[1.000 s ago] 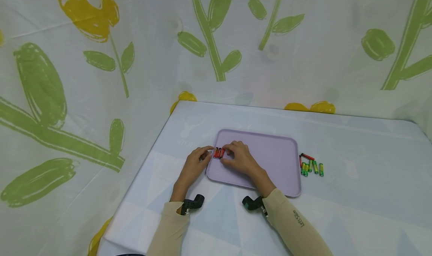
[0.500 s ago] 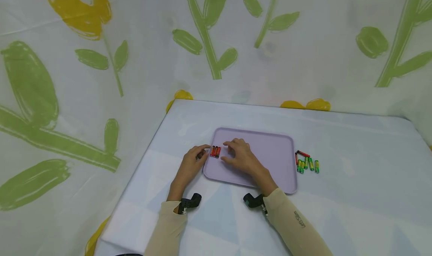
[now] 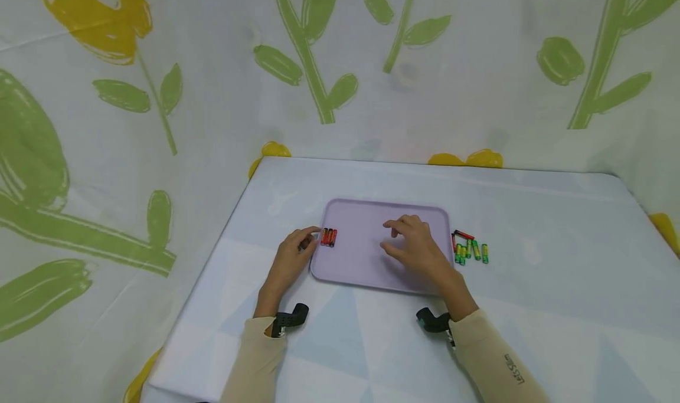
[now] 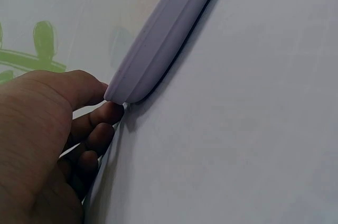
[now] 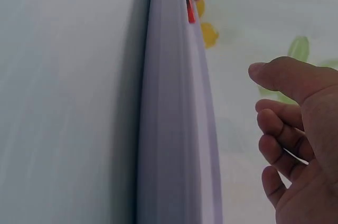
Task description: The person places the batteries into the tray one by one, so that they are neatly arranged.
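Three red batteries lie side by side at the left end of a shallow lilac tray. My left hand rests against the tray's left rim, loosely bent, with fingertips right beside these batteries. In the left wrist view, the thumb and a finger of that hand meet the rim's corner. Over the middle-right of the tray hovers my right hand, thumb and fingers spread apart with nothing between them. The right wrist view shows this hand beyond the tray's near wall.
Just right of the tray, several green batteries and two red batteries lie on the pale patterned tablecloth. A curtain printed with flowers and leaves hangs behind and to the left of the table.
My right hand has let go of the rightmost red battery in the tray and moved right, toward the tray's right side. The left hand stays at the left rim.
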`<state>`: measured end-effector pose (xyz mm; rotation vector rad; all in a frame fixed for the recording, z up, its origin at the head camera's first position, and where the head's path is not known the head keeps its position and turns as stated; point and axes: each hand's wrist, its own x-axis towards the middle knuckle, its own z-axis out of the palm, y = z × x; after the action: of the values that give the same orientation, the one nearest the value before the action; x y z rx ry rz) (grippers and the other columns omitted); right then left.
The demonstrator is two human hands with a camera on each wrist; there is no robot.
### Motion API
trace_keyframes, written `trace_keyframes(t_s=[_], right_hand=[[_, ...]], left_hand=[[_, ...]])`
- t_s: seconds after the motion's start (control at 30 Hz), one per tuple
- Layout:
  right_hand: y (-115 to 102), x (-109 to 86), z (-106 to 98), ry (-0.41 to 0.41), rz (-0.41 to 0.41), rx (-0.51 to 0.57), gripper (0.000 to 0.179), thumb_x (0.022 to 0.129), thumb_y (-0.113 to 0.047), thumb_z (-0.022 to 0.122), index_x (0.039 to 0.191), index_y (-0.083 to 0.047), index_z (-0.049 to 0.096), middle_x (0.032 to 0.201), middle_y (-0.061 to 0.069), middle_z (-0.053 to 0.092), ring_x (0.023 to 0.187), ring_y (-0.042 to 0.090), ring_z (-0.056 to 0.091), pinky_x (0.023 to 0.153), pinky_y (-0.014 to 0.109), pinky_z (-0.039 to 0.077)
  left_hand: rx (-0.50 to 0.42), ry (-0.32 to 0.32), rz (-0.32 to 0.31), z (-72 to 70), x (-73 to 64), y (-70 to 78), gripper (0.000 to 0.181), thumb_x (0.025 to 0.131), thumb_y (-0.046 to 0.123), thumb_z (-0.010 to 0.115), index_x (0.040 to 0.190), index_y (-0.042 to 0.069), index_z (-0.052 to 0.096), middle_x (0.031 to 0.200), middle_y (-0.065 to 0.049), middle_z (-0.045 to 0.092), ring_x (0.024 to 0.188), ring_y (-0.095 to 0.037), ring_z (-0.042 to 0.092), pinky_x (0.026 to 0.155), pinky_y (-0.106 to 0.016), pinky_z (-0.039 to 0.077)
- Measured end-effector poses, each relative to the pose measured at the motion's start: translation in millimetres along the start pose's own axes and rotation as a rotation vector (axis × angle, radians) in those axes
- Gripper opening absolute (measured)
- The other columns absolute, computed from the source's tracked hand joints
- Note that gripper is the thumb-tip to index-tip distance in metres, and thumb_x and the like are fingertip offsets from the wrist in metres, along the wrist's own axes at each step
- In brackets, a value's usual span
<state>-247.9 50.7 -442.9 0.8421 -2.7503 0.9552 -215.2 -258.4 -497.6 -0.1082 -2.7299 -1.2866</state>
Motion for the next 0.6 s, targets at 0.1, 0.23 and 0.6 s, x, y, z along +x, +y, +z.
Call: trace_keyframes(t_s=[0.1, 0.23, 0.6], right_hand=[[10, -8.3, -10, 0.015, 0.021, -0.033, 0.037, 0.087, -0.020, 0.079, 0.118, -0.004, 0.069, 0.094, 0.000, 0.058, 0.103, 0.026, 0.049, 0.089, 0.047, 0.036], [24, -16.6, -24, 0.057, 0.016, -0.061, 0.036, 0.085, -0.017, 0.080, 0.116, -0.002, 0.069, 0.093, 0.002, 0.058, 0.102, 0.027, 0.049, 0.086, 0.045, 0.034], [50, -31.5, -64, 0.091, 0.027, -0.086, 0.037, 0.083, -0.009, 0.081, 0.116, 0.001, 0.068, 0.093, 0.012, 0.060, 0.098, 0.030, 0.048, 0.084, 0.049, 0.032]], left_hand=[[0.004, 0.005, -0.009, -1.3, 0.2, -2.6, 0.031, 0.103, 0.024, 0.060, 0.134, 0.024, 0.063, 0.099, 0.004, 0.060, 0.089, -0.014, 0.054, 0.078, -0.035, 0.046], [-0.004, 0.007, -0.015, -4.5, -0.5, -3.4, 0.032, 0.102, 0.022, 0.060, 0.134, 0.023, 0.063, 0.100, 0.002, 0.060, 0.090, -0.015, 0.054, 0.078, -0.036, 0.046], [-0.025, -0.004, -0.016, -8.8, -2.5, -5.6, 0.031, 0.103, 0.022, 0.059, 0.134, 0.021, 0.063, 0.100, 0.000, 0.060, 0.088, -0.016, 0.053, 0.077, -0.036, 0.047]])
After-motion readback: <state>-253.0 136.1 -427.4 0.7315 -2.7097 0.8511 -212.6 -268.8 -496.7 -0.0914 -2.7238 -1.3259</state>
